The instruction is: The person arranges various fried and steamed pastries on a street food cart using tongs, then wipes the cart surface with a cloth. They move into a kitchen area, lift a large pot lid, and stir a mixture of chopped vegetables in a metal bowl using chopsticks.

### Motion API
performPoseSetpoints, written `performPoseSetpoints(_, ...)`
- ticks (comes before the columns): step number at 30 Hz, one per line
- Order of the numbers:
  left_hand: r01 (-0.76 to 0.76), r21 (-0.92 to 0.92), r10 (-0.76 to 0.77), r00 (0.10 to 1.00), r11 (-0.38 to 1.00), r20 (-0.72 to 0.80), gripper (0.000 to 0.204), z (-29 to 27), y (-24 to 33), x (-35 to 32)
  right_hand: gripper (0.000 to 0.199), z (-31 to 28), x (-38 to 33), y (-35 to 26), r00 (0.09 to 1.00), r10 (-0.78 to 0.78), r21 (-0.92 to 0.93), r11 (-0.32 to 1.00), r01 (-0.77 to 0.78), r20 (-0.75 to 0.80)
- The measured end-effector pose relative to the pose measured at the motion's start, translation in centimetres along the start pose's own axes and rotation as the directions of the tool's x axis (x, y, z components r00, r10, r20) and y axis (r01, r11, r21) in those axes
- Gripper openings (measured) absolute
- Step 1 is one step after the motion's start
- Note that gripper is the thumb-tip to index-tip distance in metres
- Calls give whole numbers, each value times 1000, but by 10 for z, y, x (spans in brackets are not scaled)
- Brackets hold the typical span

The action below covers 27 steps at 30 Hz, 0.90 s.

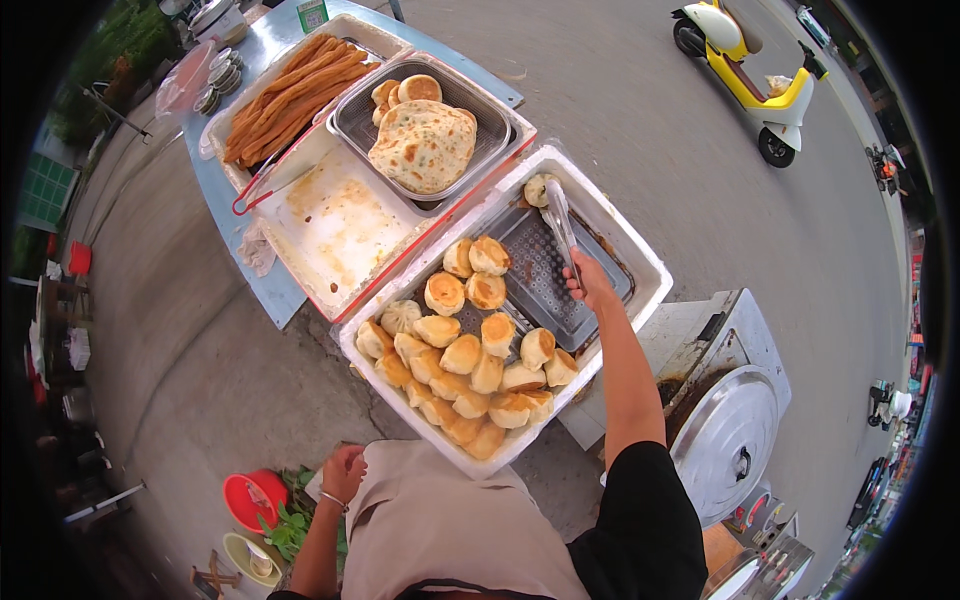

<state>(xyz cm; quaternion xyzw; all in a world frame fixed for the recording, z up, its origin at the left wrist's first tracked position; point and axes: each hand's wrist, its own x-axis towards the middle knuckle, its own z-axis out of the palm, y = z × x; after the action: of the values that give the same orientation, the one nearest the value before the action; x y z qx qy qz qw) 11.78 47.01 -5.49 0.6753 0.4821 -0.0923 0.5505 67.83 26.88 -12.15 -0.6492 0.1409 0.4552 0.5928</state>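
My right hand [590,278] grips a pair of metal tongs [561,225] over the far right part of a white foam box [650,282]. The tongs' tips are at a round pleated bun [541,190] in the box's far corner; I cannot tell whether they pinch it. Golden-bottomed buns [461,354] are heaped in the near half of the box, some on a dark perforated tray [522,245]. A paler pleated bun [400,317] lies among them. Beside my apron [440,520], my left hand [345,472] hangs with its fingers curled in, nothing visible in them.
On a blue table [268,285] stand fried dough sticks [290,100], red-handled tongs [255,200] and a tray of flatbreads [425,150]. A lidded metal pot [725,440] is at right. A red bucket [250,500] is at lower left. A yellow scooter [745,80] stands on the road.
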Motion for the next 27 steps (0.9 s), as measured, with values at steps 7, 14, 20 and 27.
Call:
performPoseSetpoints(7,-33,29,34,999,999,-19,20,-5,-6,-4,28,16,19,-6,995,-100,50,994,100,-1)
performPoseSetpoints(14,-54,19,54,998,998,26,20,-29,-24,11,30,36,-73,20,995,-88,-14,996,88,41)
performPoseSetpoints(20,-146,55,136,979,988,152,20,-61,-29,54,34,91,-170,73,975,112,39,992,-122,193)
performPoseSetpoints(27,-290,37,269,923,956,277,19,-121,-31,127,24,176,-192,111,997,77,81,994,-79,19)
